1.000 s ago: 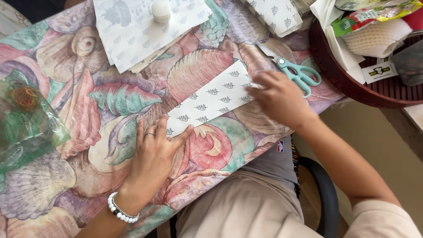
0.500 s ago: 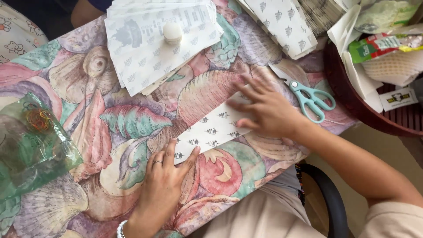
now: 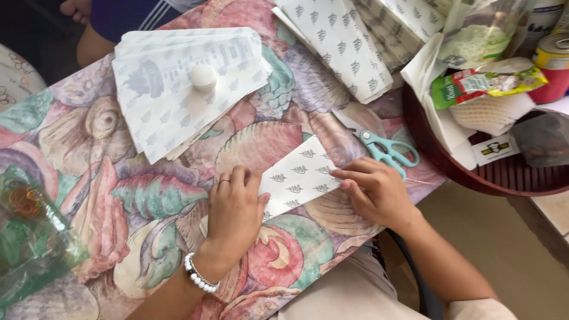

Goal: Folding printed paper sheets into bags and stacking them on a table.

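Since the earlier frame both hands have drawn closer: left hand [image 3: 234, 210], fingers together, flat on the white leaf-printed paper sheet [image 3: 299, 176]; right hand [image 3: 374, 191], fingers curled, pinning its right end on the shell-patterned tablecloth [image 3: 148, 213]. Sheet likely light, limp, creasable; best taken by free corners. Teal-handled scissors [image 3: 388, 151] and table edge crowd the right; open cloth lies left
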